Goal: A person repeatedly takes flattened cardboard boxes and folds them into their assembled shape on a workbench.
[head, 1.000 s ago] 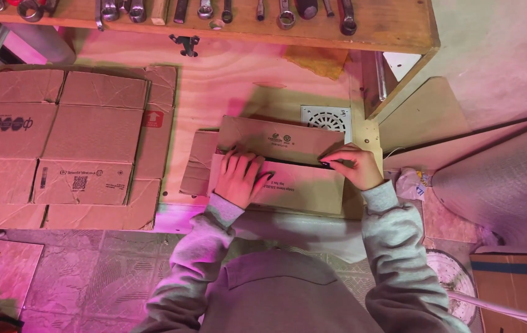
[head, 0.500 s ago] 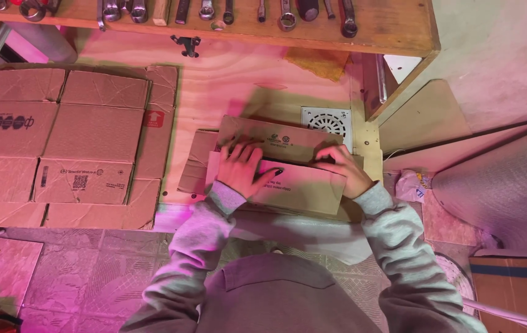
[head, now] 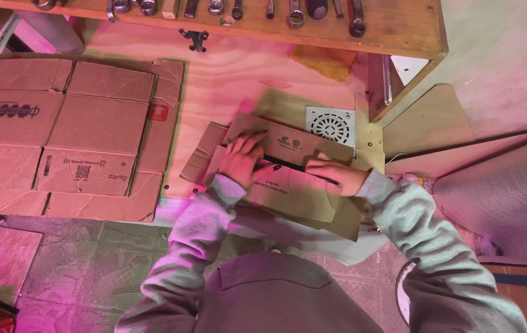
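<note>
The plywood desk (head: pixel 226 80) fills most of the view, under pink light. On its left part lies a big flattened cardboard sheet (head: pixel 60 135), opened flat with its flaps spread out. Along the far edge runs a wooden shelf (head: pixel 393 24) where metal tools (head: pixel 294 13) rest in a row. Near the front edge of the desk, in the middle, lies a smaller folded cardboard box (head: pixel 288 185), flat, with its long side turned a little to the right. Both hands rest on this box. The left hand (head: pixel 242 161) presses down on its left part with fingers spread open, not gripping. The right hand (head: pixel 334 172) lies on the right part, fingers bent at a fold; I cannot tell if they grip it. Just behind the box sits a white square drain grate (head: pixel 330 124).
</note>
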